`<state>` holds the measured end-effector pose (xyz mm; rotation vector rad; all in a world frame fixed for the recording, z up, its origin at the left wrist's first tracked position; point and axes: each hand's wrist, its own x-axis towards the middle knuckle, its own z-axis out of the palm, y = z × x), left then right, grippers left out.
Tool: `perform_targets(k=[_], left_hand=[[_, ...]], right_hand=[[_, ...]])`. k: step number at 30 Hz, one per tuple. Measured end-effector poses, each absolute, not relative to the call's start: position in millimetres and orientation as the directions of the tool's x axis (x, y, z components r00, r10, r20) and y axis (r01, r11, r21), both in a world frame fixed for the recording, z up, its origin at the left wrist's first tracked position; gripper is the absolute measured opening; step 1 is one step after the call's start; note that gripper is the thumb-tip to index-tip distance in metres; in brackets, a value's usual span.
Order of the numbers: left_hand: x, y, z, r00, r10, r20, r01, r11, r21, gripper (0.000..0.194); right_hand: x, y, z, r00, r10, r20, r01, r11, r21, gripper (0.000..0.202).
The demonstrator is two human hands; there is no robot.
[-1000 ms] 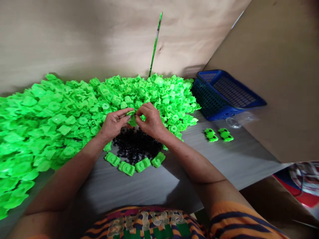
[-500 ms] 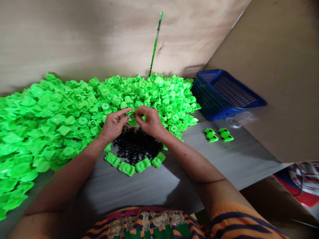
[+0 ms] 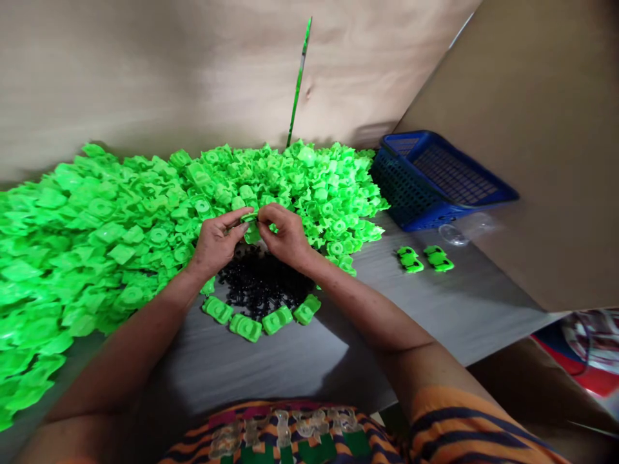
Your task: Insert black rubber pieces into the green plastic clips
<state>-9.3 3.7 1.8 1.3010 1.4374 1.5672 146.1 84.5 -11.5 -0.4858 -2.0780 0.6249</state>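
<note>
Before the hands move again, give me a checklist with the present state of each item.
1. Green piece held by both left hand and right hand: ok.
2. Black parts pile right below the hands: ok.
3. Row of green pieces lying apart from the green heap: ok.
4. Blue basket on the table, to the right: ok.
5. Black part seated in the held piece: cannot tell.

Both forearms are bare from wrist to above the elbow. The left hand [image 3: 216,241] and right hand [image 3: 286,235] wear no gloves, rings or watch. An orange short sleeve with dark navy stripes [image 3: 474,425] covers the right upper arm. The matching striped garment front [image 3: 285,435] carries pale and green patterned blocks.
</note>
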Motion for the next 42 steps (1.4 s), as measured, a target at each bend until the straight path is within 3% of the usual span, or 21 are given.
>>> perform_targets(k=[4,8,12,21,27,36,42], left_hand=[[-8.6,3.7,2.0,-0.305,0.932,0.194,0.105,-0.170,0.980,0.051],[-7.4,4.5,1.4,-0.303,0.938,0.172,0.031,-0.170,0.985,0.058],[-7.4,3.7,4.2,-0.271,0.948,0.168,0.025,-0.168,0.985,0.051],[-6.3,-1.2,12.0,-0.207,0.968,0.140,-0.133,-0.169,0.977,0.051],[-3.3,-2.5,14.3,-0.207,0.971,0.118,-0.271,-0.172,0.947,0.038],[-4.4,1.9,5.5,-0.272,0.949,0.161,-0.161,-0.210,0.964,0.051],[-7.2,4.6,2.5,-0.275,0.940,0.203,-0.081,-0.233,0.969,0.043]], right_hand=[[147.3,87.0,-10.2,-0.536,0.562,0.630,0.080,0.777,-0.625,0.015],[148.7,87.6,-6.7,-0.551,0.634,0.542,0.057,0.677,-0.734,0.010],[148.9,86.0,-5.4,-0.524,0.697,0.490,0.049,0.599,-0.800,0.012],[149.9,78.1,1.1,-0.459,0.622,0.635,0.031,0.725,-0.688,0.012],[150.1,76.1,2.4,-0.453,0.582,0.675,0.044,0.771,-0.635,0.014],[150.0,76.5,0.9,-0.448,0.556,0.700,0.032,0.792,-0.609,0.014],[145.3,79.4,-5.3,-0.454,0.564,0.690,0.023,0.782,-0.623,0.014]])
